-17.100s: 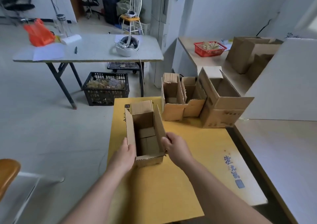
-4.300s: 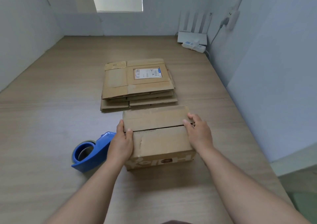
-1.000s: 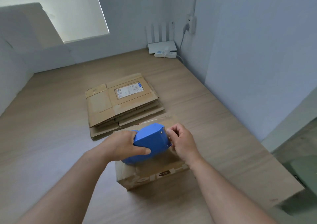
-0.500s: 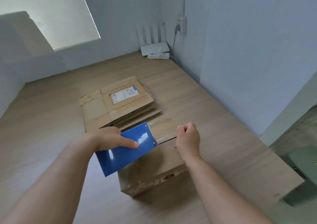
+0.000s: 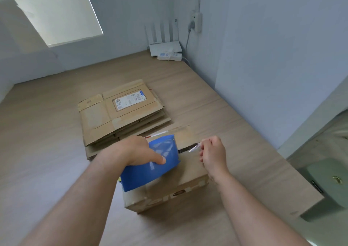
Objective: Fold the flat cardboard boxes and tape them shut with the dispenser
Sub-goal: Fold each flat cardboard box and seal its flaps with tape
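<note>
A folded cardboard box [image 5: 190, 172] stands on the wooden table with its top flaps closed and a dark seam showing between them. My left hand [image 5: 131, 151] grips the blue tape dispenser [image 5: 150, 168] over the box's left part. My right hand [image 5: 213, 154] pinches the loose end of the clear tape [image 5: 194, 148] just right of the dispenser, above the seam. A stack of flat cardboard boxes [image 5: 120, 113] lies behind the box, the top one bearing a white label.
The wooden table [image 5: 47, 142] meets grey walls at the back and right. A white router [image 5: 165, 46] and power strip sit in the far corner. The table's right edge drops off near a green cabinet [image 5: 327, 179].
My left hand has brought the dispenser right and lower over the box. My right hand has drawn the tape end a little further right of the dispenser.
</note>
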The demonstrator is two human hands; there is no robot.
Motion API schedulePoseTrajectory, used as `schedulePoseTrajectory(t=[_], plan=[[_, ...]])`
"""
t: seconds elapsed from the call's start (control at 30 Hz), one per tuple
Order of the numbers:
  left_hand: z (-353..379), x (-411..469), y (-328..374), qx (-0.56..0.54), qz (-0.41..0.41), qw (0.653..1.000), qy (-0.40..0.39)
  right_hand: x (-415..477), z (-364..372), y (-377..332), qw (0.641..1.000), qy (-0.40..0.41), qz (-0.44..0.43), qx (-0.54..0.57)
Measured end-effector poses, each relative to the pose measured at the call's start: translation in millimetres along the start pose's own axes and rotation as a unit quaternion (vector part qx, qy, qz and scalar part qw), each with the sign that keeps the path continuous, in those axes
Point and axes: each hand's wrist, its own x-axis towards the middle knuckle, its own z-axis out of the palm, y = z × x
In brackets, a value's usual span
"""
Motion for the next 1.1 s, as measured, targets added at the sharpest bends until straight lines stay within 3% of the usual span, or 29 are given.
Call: schedulePoseTrajectory(t=[0.07,0.37,0.5,0.77,0.97,1.1], plan=[[2,-1,4,-0.003,-0.001,1.000,-0.010,-1,2,2,0.999,0.009,-0.006,0.038],[-7,-1,-9,-0.094,-0.054,0.994,-0.033,15,0,4,1.000,-0.007,0.006,0.003],[-14,1,-9,-0.124,-0.068,0.988,-0.055,21,-4,1,0.997,-0.041,0.071,0.001],[-24,16,-6,-0.130,-0.093,0.984,-0.082,29,-5,9,0.991,-0.055,0.121,0.011],[-23,24,-9,-0.115,-0.088,0.986,-0.088,29,-5,22,0.994,-0.085,0.067,0.014],[-23,25,-10,-0.114,-0.083,0.986,-0.088,31,-7,30,0.994,-0.061,0.089,0.016]])
